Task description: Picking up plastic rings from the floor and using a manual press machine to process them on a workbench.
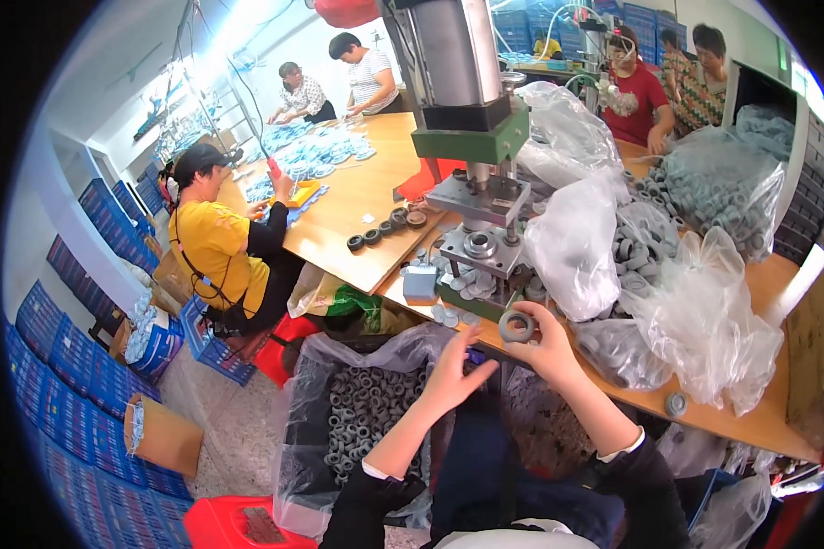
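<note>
A grey ring-shaped part point(516, 328) is pinched between the thumb and fingers of my right hand point(545, 346), just in front of the press. My left hand point(456, 371) is open beside it, thumb spread from the fingers, holding nothing. Both hands are at the table's front edge. Beyond them stands the bench press point(471, 142), a metal cylinder on a green block. A round metal die point(480, 242) sits on its lower plate. Pale blue discs point(471, 283) lie around the press base, next to a small blue block point(420, 285).
A plastic-lined bin point(293, 430) full of grey rings stands below my left arm. Clear bags of rings point(645, 247) crowd the table's right side. A loose ring point(676, 403) lies near its front edge. A person in yellow point(212, 240) sits at left; several others work farther back.
</note>
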